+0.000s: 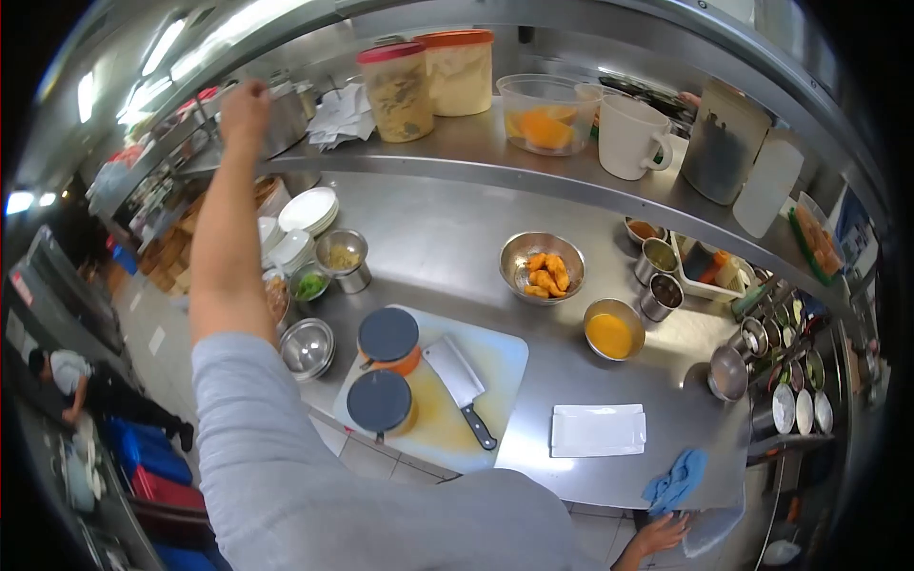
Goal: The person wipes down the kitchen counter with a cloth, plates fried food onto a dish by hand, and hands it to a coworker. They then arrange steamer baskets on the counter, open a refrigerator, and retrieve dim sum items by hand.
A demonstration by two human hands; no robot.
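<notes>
My left hand (246, 112) is raised at the far left of the upper shelf, beside a large metal pot (286, 119). Its fingers are closed, and what they hold, if anything, is hidden. Low at the right, my right hand (659, 539) has its fingers apart, near a clear plastic bag (714, 523) and just below a blue cloth (676, 481) at the counter's edge. On a white cutting board (505, 366) lie a cleaver (455, 373) and two dark-lidded containers, an orange one (388, 338) and a yellowish one (381, 402).
Fried pieces fill part of a steel bowl (541, 268); another bowl (614, 330) has yellow liquid. A white rectangular plate (598, 431) lies in front. Tubs and a white jug (633, 136) line the shelf (457, 147). Ladles hang right. A person (76, 381) is at left.
</notes>
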